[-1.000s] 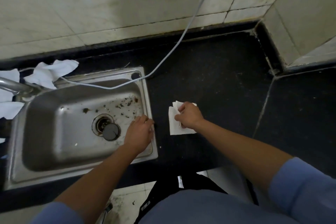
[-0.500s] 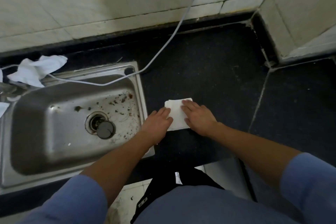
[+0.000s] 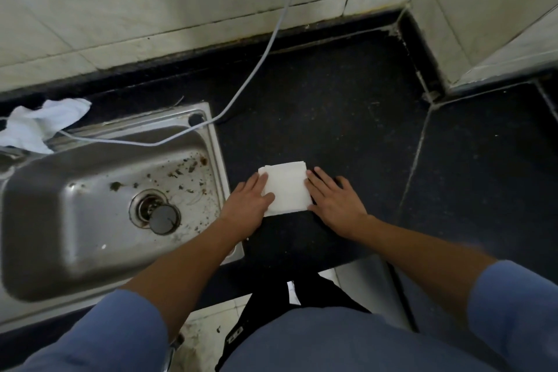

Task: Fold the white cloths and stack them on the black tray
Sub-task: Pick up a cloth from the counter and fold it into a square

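Observation:
A folded white cloth [image 3: 287, 187] lies flat on the black countertop [image 3: 332, 118], just right of the sink. My left hand [image 3: 246, 205] rests palm down on the cloth's left edge with fingers spread. Flat at the cloth's right edge lies my right hand [image 3: 335, 201], fingertips touching it. Neither hand grips the cloth. A crumpled white cloth [image 3: 39, 122] lies at the far left behind the sink. No black tray is in view.
A steel sink [image 3: 75, 220] with debris and a drain plug [image 3: 164, 219] fills the left. A grey cable [image 3: 262, 60] runs from the wall across the sink's back rim. Tiled walls close the back and right corner. The counter's front edge is near my body.
My left hand moved from the sink rim onto the cloth. My right hand let go of the folded cloth and flattened beside it; the cloth now lies smoothed flat.

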